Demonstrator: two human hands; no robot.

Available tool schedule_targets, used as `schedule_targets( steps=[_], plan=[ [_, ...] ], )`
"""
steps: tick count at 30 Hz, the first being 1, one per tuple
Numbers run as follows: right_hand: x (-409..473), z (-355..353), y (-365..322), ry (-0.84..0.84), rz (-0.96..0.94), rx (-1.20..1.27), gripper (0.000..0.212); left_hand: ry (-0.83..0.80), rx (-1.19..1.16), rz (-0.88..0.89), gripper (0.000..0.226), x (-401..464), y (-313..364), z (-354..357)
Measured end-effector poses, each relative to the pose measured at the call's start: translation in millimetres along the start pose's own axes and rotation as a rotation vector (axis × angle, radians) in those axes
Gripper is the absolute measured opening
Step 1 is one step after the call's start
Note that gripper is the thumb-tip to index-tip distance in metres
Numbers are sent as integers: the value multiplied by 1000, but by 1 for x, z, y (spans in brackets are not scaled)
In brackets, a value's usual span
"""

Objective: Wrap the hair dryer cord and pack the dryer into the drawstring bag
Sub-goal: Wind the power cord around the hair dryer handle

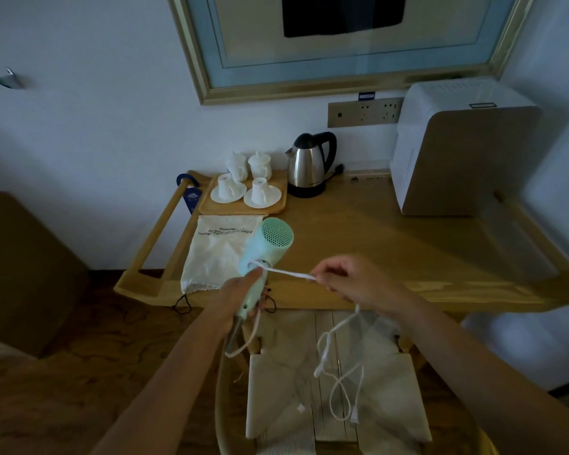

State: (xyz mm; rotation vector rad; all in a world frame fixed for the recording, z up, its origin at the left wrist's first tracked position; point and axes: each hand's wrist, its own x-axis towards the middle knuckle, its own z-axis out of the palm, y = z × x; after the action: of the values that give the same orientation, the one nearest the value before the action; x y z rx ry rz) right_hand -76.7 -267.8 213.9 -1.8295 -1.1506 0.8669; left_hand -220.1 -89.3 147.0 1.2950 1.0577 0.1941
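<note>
My left hand (235, 298) grips the handle of a mint-green hair dryer (270, 244), held over the front edge of the wooden table (375, 244) with its grille facing up. The white cord (289, 273) is looped round the dryer where the handle meets the body and runs taut to the right. My right hand (349, 282) pinches that taut stretch. The rest of the cord hangs below my right hand in loose loops, with the plug (353, 418) dangling over a chair seat. A white drawstring bag (217, 254) with printed text lies flat on the table, just left of the dryer.
A wooden tray (207, 205) with white cups and saucers stands behind the bag. A steel kettle (309, 165) sits at the back, and a white appliance (457, 149) at the back right. A woven chair seat (335, 399) is below my hands. A wall socket strip (365, 111) is above the kettle.
</note>
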Motion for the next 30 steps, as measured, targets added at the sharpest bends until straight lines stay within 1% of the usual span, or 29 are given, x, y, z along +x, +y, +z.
schedule_targets(
  steps=[2,4,6,8,9,11,12,14,16,18,19,21,23,24,25,26,28,30],
  plan=[
    [-1,3,19,-58,54,23,14,-86,-91,33,46,0,0,-9],
    [0,7,40,-139,135,146,14,-207,-163,101,42,-5,3,-12],
    [4,14,59,-138,188,226,20,-341,-166,197,38,-16,7,-9],
    [9,19,69,-102,214,175,31,-500,-150,289,41,-23,9,-9],
    [10,20,72,-99,210,114,37,-593,-153,326,46,-25,9,-10],
    [8,18,74,-138,155,52,42,-745,-166,393,54,-25,9,-12],
    [7,15,76,-187,113,79,39,-793,-193,416,54,-24,9,-14],
    [3,7,81,-296,61,170,27,-832,-301,418,49,-24,10,-17],
    [1,1,87,-359,86,173,18,-839,-403,391,47,-23,11,-21],
    [1,0,94,-370,123,107,16,-907,-464,360,48,-22,13,-25],
    [1,-1,94,-342,141,98,18,-948,-460,361,46,-22,14,-28],
    [4,-6,89,-252,181,152,21,-1032,-335,395,43,-24,22,-34],
    [10,-15,76,-167,215,213,25,-1171,-75,365,43,-31,38,-39],
    [15,-20,69,-127,215,208,31,-1206,101,336,41,-37,48,-41],
    [20,-24,62,-84,206,179,38,-1198,305,326,36,-43,57,-41],
    [26,-26,55,-48,194,145,38,-1153,518,337,31,-48,64,-40],
    [36,-32,42,-15,201,89,22,-1047,884,331,29,-56,69,-31],
    [42,-37,27,21,211,46,16,-985,1106,285,30,-60,61,-17]
  ],
)
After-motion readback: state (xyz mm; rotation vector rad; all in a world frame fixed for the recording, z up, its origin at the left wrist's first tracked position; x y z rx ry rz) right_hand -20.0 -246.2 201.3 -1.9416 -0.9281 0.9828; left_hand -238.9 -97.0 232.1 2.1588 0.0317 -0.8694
